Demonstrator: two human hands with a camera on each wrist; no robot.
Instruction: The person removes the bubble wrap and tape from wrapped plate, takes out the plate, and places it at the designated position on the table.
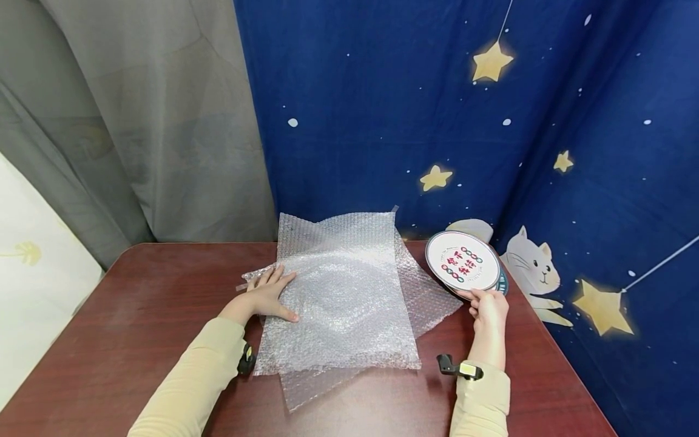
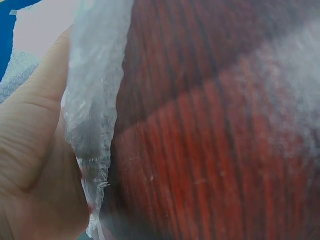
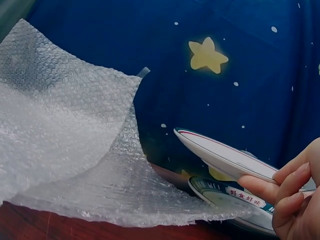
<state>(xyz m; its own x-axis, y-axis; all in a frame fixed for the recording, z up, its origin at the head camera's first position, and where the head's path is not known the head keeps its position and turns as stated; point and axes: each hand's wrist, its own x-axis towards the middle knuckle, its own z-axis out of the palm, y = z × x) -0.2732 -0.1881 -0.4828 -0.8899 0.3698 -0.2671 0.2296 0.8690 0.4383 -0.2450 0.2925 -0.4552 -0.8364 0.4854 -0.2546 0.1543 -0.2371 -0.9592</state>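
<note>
My right hand [image 1: 488, 306] pinches the near edge of a white plate [image 1: 463, 261] with red characters and a ring of lettering. In the right wrist view this plate [image 3: 225, 152] is tilted and raised above another plate [image 3: 240, 197] with a dark green patterned rim. My left hand [image 1: 267, 296] lies with spread fingers on the left edge of layered bubble wrap [image 1: 338, 303]. The left wrist view shows the thumb side of that hand [image 2: 30, 135] against the bubble wrap's crumpled edge [image 2: 95, 100]. A faint round bulge shows in the middle of the wrap.
The reddish-brown table [image 1: 136, 328] carries everything. Behind it hang a grey curtain [image 1: 180, 121] and a blue curtain [image 1: 371, 121] printed with stars and a cat. One lower sheet of wrap [image 1: 431, 303] reaches right, close to the plates at the table's right edge.
</note>
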